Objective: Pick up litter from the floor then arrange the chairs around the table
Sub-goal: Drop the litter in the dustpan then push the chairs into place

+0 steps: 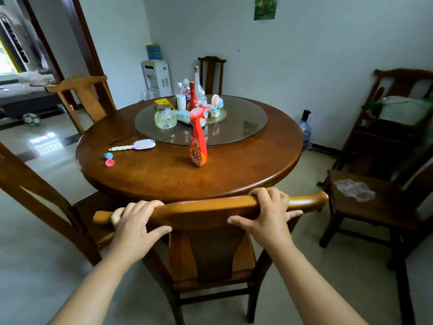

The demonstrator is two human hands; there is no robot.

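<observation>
A wooden chair (210, 254) stands right in front of me, its seat pushed under the near edge of the round wooden table (164, 174). My left hand (136, 226) grips the left part of its curved top rail. My right hand (269, 216) grips the right part of the same rail. Another chair (46, 207) stands at the near left, one (84, 99) at the far left, one (212, 71) behind the table, and one (365, 205) at the right, turned away from the table, with a crumpled clear plastic wrapper (353, 190) on its seat.
A red spray bottle (198, 137), a hairbrush (138, 146), a small toy (109, 159) and a glass turntable (243, 123) with bottles and jars are on the table. A loaded chair (398, 109) stands by the right wall, a water jug (305, 127) by the wall, a dispenser (157, 77) in the corner.
</observation>
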